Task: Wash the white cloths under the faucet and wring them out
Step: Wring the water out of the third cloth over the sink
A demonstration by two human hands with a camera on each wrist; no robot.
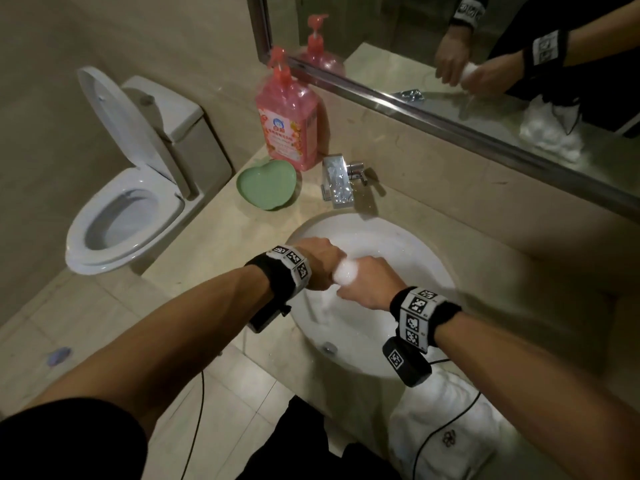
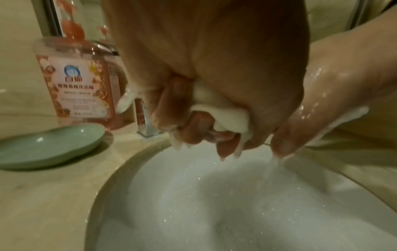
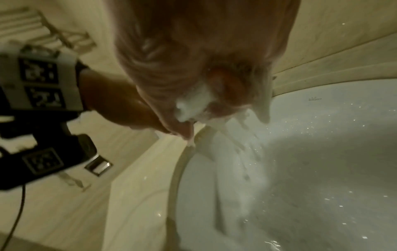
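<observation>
Both hands grip one twisted white cloth point(image 1: 344, 271) above the round white sink point(image 1: 426, 251). My left hand point(image 1: 320, 263) holds its left end, fingers curled tight round the cloth point(image 2: 225, 113). My right hand point(image 1: 369, 282) clamps the other end, where the cloth point(image 3: 193, 103) bulges between the fingers. Water runs off both fists into the basin point(image 3: 300, 169). The chrome faucet point(image 1: 337, 181) stands behind the sink; no stream shows from it. A second white cloth point(image 1: 446, 431) lies on the counter at the front right.
A pink soap pump bottle point(image 1: 287, 123) and a green heart-shaped dish point(image 1: 266, 183) sit on the beige counter point(image 1: 214, 271) left of the faucet. An open toilet point(image 1: 124, 216) stands at left. A mirror point(image 1: 485, 46) runs along the back wall.
</observation>
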